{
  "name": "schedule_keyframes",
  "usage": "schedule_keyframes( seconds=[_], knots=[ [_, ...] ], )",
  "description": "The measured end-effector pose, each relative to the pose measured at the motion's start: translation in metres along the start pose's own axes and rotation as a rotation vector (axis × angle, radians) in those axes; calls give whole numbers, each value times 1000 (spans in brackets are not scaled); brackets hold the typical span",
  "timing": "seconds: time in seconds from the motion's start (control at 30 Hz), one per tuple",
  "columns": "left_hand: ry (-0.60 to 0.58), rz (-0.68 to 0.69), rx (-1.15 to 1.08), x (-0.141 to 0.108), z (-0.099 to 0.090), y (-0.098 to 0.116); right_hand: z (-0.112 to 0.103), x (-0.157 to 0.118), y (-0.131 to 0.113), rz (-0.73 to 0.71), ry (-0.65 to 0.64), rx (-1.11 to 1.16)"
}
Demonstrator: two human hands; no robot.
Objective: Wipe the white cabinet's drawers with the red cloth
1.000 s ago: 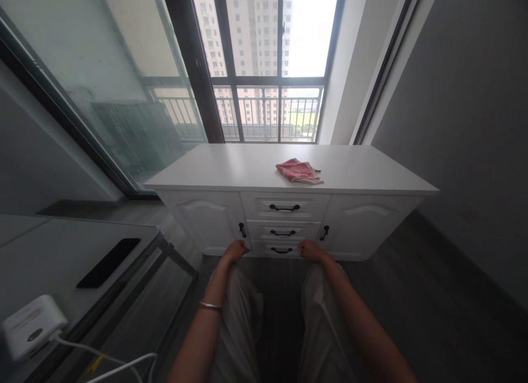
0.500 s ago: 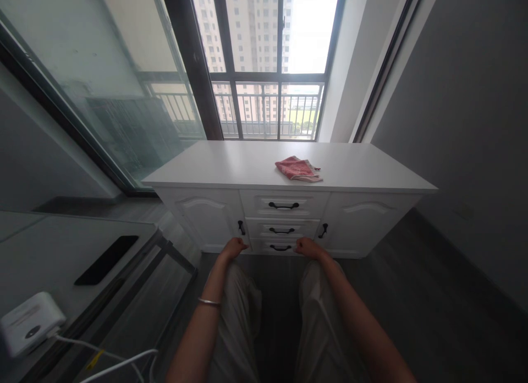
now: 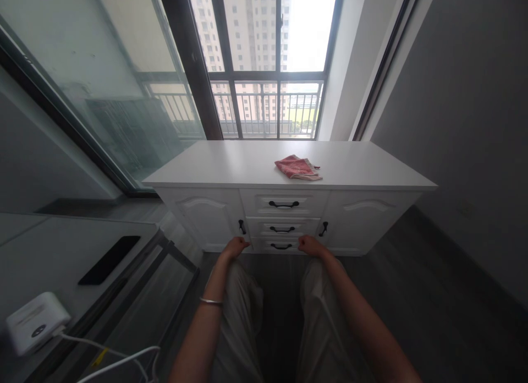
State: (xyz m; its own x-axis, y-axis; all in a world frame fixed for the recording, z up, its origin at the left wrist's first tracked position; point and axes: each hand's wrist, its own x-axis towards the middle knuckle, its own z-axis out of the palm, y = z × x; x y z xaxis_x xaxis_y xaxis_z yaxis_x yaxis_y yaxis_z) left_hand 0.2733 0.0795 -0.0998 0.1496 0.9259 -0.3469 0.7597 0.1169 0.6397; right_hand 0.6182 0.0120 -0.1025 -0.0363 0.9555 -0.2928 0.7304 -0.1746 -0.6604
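My left hand [image 3: 236,247] is closed in a loose fist over my left knee, with a thin bangle [image 3: 211,301] farther up the forearm. Over the other knee rests my right hand [image 3: 310,246], also curled into a fist. Neither fist shows anything in it. In front of both stands a white cabinet [image 3: 284,193] with three drawers in the middle and a door on each side, all closed, with dark handles. A folded red and pink cloth [image 3: 296,166] lies on its top, beyond the reach of my hands as they rest.
To the left is a light table [image 3: 136,234] with a black phone-like slab [image 3: 109,260] and a white box-shaped device [image 3: 39,322] with cables [image 3: 119,364]. Behind the cabinet is a glass sliding door [image 3: 99,69]. A grey wall [image 3: 462,113] rises on the right.
The view has shifted very slightly. Both hands stay closed over the knees, and the cloth and cabinet are as before.
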Motion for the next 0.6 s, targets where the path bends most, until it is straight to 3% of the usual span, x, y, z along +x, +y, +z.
schedule_keyframes(
  seconds=[0.6],
  knots=[
    [-46, 8, 41, 4, 0, -5, 1, 7, 11, -6, -9, -16]
  ],
)
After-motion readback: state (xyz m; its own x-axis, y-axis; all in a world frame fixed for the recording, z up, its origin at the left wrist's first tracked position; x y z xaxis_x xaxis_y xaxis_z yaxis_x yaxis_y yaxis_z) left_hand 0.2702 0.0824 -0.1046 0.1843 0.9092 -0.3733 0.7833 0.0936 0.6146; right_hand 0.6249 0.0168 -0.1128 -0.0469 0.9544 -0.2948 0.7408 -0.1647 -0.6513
